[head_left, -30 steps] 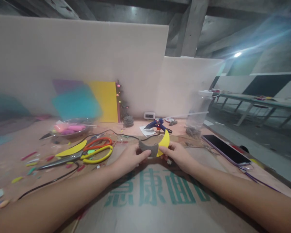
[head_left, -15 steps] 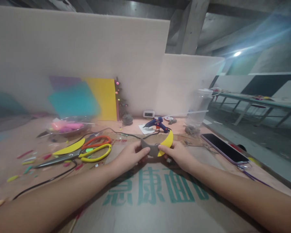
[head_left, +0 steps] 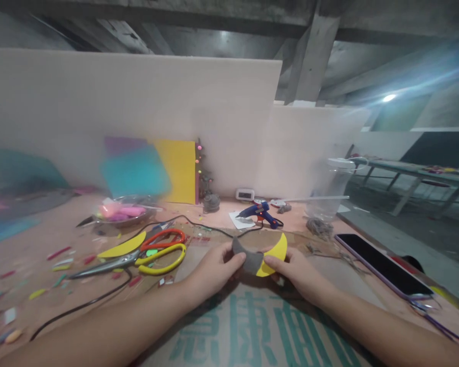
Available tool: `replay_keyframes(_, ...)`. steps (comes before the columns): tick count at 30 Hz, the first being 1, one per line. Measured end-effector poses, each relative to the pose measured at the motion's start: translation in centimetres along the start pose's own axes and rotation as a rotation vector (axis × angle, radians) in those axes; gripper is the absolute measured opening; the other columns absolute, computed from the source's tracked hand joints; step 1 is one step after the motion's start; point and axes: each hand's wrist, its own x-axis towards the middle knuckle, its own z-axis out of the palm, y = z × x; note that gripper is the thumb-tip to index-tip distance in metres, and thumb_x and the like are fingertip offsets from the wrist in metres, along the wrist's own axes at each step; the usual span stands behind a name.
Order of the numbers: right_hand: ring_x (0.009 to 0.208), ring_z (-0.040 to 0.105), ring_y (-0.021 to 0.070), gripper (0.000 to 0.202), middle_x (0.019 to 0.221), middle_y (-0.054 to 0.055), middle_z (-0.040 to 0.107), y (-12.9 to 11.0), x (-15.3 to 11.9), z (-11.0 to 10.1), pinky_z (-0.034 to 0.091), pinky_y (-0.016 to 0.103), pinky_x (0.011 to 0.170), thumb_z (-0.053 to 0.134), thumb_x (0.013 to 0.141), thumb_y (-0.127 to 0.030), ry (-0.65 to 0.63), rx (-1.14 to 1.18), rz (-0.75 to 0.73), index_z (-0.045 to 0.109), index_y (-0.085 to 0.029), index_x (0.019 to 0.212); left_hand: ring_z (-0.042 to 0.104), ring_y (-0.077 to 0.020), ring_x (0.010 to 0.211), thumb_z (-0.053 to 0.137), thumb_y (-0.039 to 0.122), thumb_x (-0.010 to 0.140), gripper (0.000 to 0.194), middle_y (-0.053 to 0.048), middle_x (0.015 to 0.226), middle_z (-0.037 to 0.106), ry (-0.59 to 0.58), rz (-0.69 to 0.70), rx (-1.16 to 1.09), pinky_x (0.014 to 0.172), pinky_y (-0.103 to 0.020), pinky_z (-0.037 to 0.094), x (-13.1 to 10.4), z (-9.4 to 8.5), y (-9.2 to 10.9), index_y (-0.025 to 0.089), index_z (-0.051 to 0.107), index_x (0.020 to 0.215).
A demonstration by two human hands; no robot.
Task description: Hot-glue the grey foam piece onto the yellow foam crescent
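Your left hand [head_left: 213, 269] pinches the grey crescent [head_left: 248, 259] between thumb and fingers, and your right hand [head_left: 296, 270] is closed the same way on the yellow crescent [head_left: 276, 251]. In the head view, the only one here, you hold the 2 foam pieces just above the cardboard sheet [head_left: 252, 331] on the bench [head_left: 42, 239], near its middle and straight ahead of you. The grey piece overlaps the yellow one at their lower ends, so they touch and together make one curved shape.

As a judgement: both pieces are already cut out and are now being fitted to each other. Whether glue sits between them cannot be told from here. The glue gun [head_left: 260, 213] rests on a scrap of white paper farther back, well apart from your hands, its cord [head_left: 99, 298] running across the bench to the left. The scissors [head_left: 137, 252] with the orange and yellow handles lie untouched to your left, beside another yellow crescent offcut [head_left: 122, 245] and scattered coloured scraps. A phone [head_left: 382, 265] lies to the right. So cutting looks done; fixing the 2 crescents together looks like what remains.
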Motion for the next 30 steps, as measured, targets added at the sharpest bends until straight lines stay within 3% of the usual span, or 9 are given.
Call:
replay_keyframes(8, 0.048, 0.045, 0.0106, 0.039, 0.052, -0.004, 0.052, -0.6, -0.1, 0.4, 0.033, 0.024, 0.048, 0.072, 0.068, -0.053, 0.041, -0.069, 0.027, 0.059, -0.017, 0.076, 0.048, -0.0113, 0.057, 0.058, 0.038, 0.084, 0.029, 0.004, 0.066, 0.054, -0.057, -0.033, -0.023, 0.054, -0.023, 0.038, -0.2, 0.1, 0.6, 0.014, 0.062, 0.100)
replay_keyframes(17, 0.056, 0.053, 0.0131, 0.051, 0.067, 0.002, 0.065, -0.2, 0.2, 0.2, 0.041, 0.025, 0.053, 0.073, 0.065, -0.060, 0.070, 0.039, 0.045, 0.069, -0.015, 0.088, 0.049, -0.0121, 0.060, 0.057, 0.029, 0.082, 0.023, 0.002, 0.068, 0.056, -0.029, -0.048, 0.002, 0.056, -0.023, 0.039, -0.2, 0.2, 0.9, 0.014, 0.063, 0.098)
replay_keyframes(21, 0.058, 0.056, 0.0139, 0.049, 0.070, 0.003, 0.068, 0.1, 0.3, 0.1, 0.042, 0.026, 0.054, 0.076, 0.060, -0.056, 0.052, 0.016, 0.090, 0.070, -0.015, 0.087, 0.048, -0.0116, 0.059, 0.055, 0.023, 0.080, 0.016, 0.002, 0.068, 0.056, -0.026, -0.037, 0.014, 0.056, -0.023, 0.038, -0.1, 0.3, 1.0, 0.015, 0.062, 0.092)
replay_keyframes(30, 0.046, 0.049, 0.0102, 0.041, 0.058, 0.000, 0.063, 0.2, 0.7, 0.3, 0.036, 0.024, 0.047, 0.074, 0.060, -0.048, 0.060, -0.050, 0.111, 0.066, -0.014, 0.081, 0.054, -0.0138, 0.067, 0.055, 0.022, 0.082, 0.022, -0.002, 0.080, 0.064, -0.012, -0.017, 0.044, 0.062, -0.025, 0.042, -0.1, 0.3, 0.6, 0.013, 0.065, 0.099)
